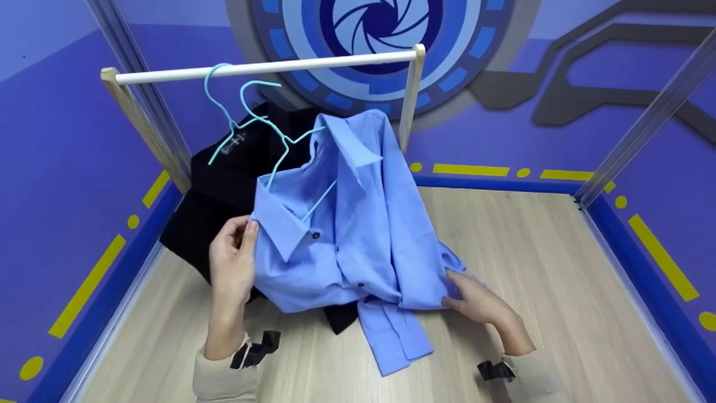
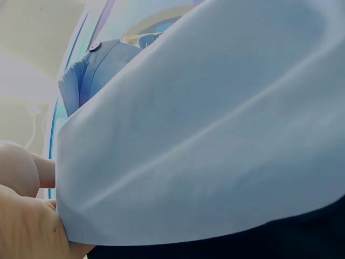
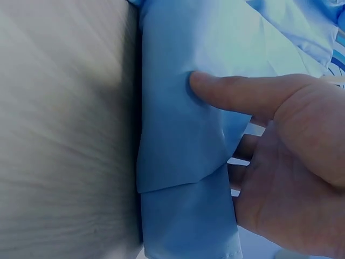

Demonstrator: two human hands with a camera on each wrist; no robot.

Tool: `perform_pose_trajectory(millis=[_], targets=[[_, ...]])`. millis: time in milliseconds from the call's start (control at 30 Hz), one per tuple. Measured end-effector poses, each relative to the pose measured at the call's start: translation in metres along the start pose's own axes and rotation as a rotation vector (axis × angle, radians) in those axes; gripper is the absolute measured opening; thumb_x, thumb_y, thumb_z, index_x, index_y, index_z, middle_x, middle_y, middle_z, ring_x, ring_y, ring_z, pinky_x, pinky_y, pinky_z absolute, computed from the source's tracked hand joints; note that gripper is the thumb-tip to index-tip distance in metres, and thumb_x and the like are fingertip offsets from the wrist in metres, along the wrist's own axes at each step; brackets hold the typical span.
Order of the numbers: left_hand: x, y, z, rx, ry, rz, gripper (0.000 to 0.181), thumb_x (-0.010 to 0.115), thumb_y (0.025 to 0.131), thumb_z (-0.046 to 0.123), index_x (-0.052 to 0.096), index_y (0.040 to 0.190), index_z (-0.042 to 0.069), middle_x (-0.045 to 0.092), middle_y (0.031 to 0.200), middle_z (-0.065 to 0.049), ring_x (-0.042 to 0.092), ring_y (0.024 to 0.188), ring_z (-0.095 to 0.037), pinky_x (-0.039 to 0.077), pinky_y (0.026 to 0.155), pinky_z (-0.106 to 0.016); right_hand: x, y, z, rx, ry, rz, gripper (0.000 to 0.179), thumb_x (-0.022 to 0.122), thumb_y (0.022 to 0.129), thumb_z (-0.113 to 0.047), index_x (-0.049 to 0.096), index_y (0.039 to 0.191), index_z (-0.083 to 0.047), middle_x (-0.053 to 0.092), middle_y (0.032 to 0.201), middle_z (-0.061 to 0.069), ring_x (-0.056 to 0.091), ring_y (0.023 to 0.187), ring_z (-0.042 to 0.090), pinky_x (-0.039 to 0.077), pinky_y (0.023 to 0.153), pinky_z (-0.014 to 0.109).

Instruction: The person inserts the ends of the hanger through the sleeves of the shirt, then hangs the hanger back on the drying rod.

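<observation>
A light blue button-up shirt point(image 1: 358, 240) is spread on a teal hanger point(image 1: 285, 139), whose hook stands below the rail in the head view. Thumb and fingers of my left hand point(image 1: 232, 252) pinch the shirt beside its left collar point. My right hand point(image 1: 481, 299) holds the shirt's lower right side; in the right wrist view the thumb point(image 3: 232, 91) presses on the blue cloth point(image 3: 178, 118) and the other fingers go behind it. One cuffed sleeve point(image 1: 394, 336) hangs down toward the table. Blue cloth point(image 2: 188, 135) fills most of the left wrist view.
Behind the shirt is a black garment point(image 1: 207, 218) with a second teal hanger point(image 1: 208, 92) hooked over the white rail point(image 1: 313, 63). Wooden posts point(image 1: 137, 123) carry the rail above the wood-look table point(image 1: 520, 246). Blue patterned panels point(image 1: 503, 134) enclose the back and sides.
</observation>
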State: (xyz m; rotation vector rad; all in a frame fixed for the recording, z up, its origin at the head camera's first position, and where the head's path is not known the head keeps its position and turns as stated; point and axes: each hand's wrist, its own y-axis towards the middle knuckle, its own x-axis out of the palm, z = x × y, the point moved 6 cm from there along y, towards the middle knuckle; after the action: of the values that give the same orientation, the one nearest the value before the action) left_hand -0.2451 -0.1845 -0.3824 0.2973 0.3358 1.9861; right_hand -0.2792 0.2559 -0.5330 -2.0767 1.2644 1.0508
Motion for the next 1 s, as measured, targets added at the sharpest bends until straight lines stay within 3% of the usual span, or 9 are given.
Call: perform_pose_trajectory(millis=[400, 633, 1000], targets=[[0.005, 0.008, 0.009, 0.014, 0.026, 0.003, 0.015, 0.056, 0.103, -0.003, 0.064, 0.108, -0.014, 0.062, 0.094, -0.011, 0.055, 0.083, -0.014, 0.044, 0.073, -0.02, 0.003, 0.008, -0.008, -0.024, 0.02, 0.025, 0.067, 0.068, 0.098, -0.008, 0.034, 0.148, 0.02, 0.037, 0.15, 0.039, 0.035, 0.14, 0.053, 0.027, 0.115, 0.06], [0.009, 0.015, 0.013, 0.02, 0.014, 0.002, 0.015, 0.055, 0.103, -0.003, 0.064, 0.107, -0.014, 0.061, 0.094, -0.011, 0.054, 0.083, -0.014, 0.044, 0.074, -0.021, 0.005, 0.011, -0.013, -0.069, 0.034, 0.047, 0.071, 0.064, 0.096, 0.004, 0.024, 0.152, 0.019, 0.03, 0.153, 0.041, 0.035, 0.139, 0.051, 0.028, 0.114, 0.058], [0.012, 0.025, 0.015, 0.018, 0.032, 0.017, 0.014, 0.056, 0.103, -0.002, 0.065, 0.107, -0.013, 0.061, 0.092, -0.011, 0.054, 0.081, -0.013, 0.043, 0.073, -0.02, 0.004, 0.011, -0.022, -0.119, 0.043, 0.044, 0.069, 0.058, 0.09, 0.015, 0.024, 0.15, 0.022, 0.035, 0.149, 0.043, 0.037, 0.137, 0.051, 0.03, 0.112, 0.059]])
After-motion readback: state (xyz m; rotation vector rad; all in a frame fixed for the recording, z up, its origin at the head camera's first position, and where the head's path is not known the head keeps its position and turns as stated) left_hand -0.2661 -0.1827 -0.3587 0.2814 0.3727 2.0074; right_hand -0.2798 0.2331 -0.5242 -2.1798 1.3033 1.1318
